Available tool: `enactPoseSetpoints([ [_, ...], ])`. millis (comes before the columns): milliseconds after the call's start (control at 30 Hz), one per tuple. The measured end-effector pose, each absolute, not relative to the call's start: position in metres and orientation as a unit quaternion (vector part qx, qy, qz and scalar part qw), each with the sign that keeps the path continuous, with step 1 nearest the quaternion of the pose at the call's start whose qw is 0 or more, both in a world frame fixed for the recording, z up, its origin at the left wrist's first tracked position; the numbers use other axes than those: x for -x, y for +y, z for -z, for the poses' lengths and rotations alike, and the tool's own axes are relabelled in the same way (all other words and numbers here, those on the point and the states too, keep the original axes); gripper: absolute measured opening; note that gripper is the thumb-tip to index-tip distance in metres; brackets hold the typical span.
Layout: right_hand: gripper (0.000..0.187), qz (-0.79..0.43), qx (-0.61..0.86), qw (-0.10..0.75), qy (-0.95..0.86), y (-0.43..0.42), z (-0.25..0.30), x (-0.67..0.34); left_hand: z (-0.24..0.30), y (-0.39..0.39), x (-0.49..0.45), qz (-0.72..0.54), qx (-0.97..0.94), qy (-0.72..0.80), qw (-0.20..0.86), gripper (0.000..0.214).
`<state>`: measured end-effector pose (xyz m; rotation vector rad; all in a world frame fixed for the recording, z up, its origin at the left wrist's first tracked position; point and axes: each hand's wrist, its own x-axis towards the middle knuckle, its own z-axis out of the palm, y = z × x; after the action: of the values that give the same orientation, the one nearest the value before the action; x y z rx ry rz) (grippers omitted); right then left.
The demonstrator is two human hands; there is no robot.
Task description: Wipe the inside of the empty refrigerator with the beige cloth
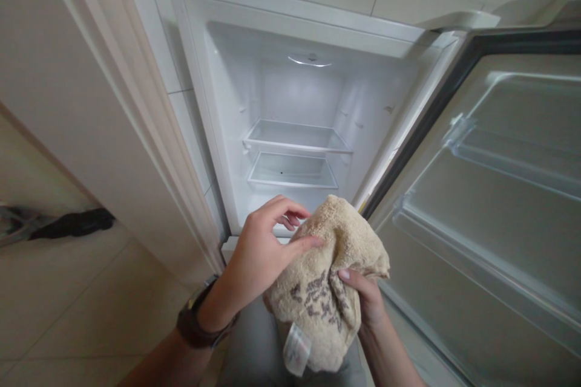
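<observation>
A beige terry towel (pixel 313 308) with a dark printed pattern and a pale label tag (pixel 297 349) hangs bunched up in front of me. My right hand (pixel 368 302) grips its right side, thumb on the front and fingers hidden behind. At the upper left edge, my left hand (pixel 267 248) lays its thumb across the towel's front. Its other fingers curl round toward the towel's far side, with their tips partly hidden. Beyond both hands stands an opened white fridge (pixel 299 91), with a glass shelf (pixel 295 139) low inside and a second framed glass panel (pixel 293 170) beneath it.
The fridge door (pixel 499 193) is swung wide to the right, with clear door racks (pixel 458 248) and a dark seal. A door frame (pixel 136 103) rises close on the left. Dark items (pixel 72 224) lie on the tiled floor (pixel 82 296) at far left.
</observation>
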<state>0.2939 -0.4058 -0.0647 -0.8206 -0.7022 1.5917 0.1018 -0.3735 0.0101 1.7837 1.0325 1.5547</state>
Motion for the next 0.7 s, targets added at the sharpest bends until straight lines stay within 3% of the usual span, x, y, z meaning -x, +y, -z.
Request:
enactPoseSetpoints([
  [133,0.067,-0.702,0.342,0.554,-0.289,-0.403,0.073,-0.3,-0.012,-0.371,-0.098,-0.547,-0.639,0.378,0.387,0.049],
  [267,0.07,-0.712,0.346,0.539,-0.289,-0.403,0.078,-0.301,-0.011,-0.367,-0.097,-0.486,-0.624,0.378,0.482,0.045],
  [533,0.069,-0.713,0.344,0.54,-0.285,-0.401,0.079,-0.297,-0.004,-0.363,-0.097,-0.498,-0.591,0.381,0.507,0.047],
  [700,0.071,-0.705,0.354,0.547,-0.28,-0.403,0.077,-0.295,-0.002,-0.36,-0.099,-0.496,-0.606,0.385,0.488,0.033],
])
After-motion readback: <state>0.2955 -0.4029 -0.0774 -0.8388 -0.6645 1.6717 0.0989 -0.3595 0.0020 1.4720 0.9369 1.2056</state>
